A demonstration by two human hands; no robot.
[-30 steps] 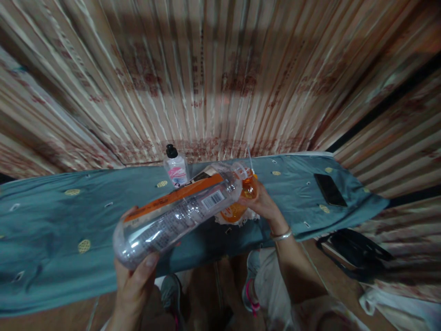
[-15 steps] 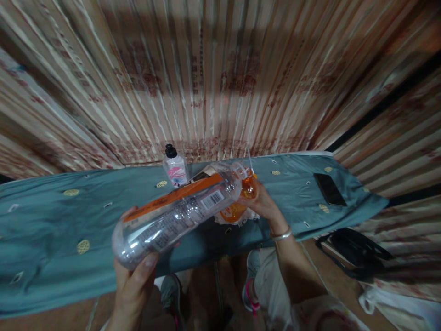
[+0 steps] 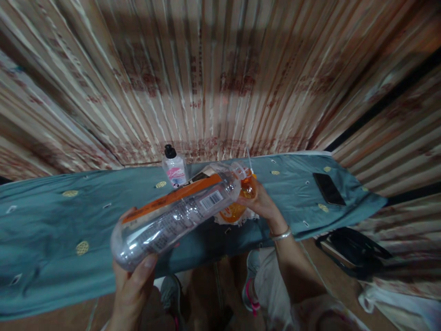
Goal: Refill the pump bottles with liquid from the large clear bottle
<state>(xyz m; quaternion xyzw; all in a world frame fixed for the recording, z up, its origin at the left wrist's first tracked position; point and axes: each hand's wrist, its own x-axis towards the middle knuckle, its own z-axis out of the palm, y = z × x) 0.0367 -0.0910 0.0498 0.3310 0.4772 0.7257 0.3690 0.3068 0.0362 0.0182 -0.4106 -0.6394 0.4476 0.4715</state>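
Observation:
My left hand point(image 3: 134, 276) is closed around the base of a large clear plastic bottle point(image 3: 179, 216) with an orange-edged label and a barcode. The bottle is tilted, its open neck pointing up and right. At that neck, my right hand point(image 3: 258, 200) grips the upper part of an orange bottle point(image 3: 236, 211), partly hidden behind the clear one. The two mouths are close together; whether they touch I cannot tell. Crumpled white paper or film lies under the orange bottle. Behind them stands a small clear bottle point(image 3: 175, 170) with a black cap and pink label.
A teal patterned cloth point(image 3: 51, 230) covers the narrow table. A black phone point(image 3: 329, 189) lies on its right part. Pleated curtains point(image 3: 220, 92) hang behind. On the floor at right are a dark bag point(image 3: 351, 253) and a white bag point(image 3: 396, 303).
Hardly anything differs. The clear bottle has shifted very slightly left in view, along with the whole scene; both hands keep the same hold.

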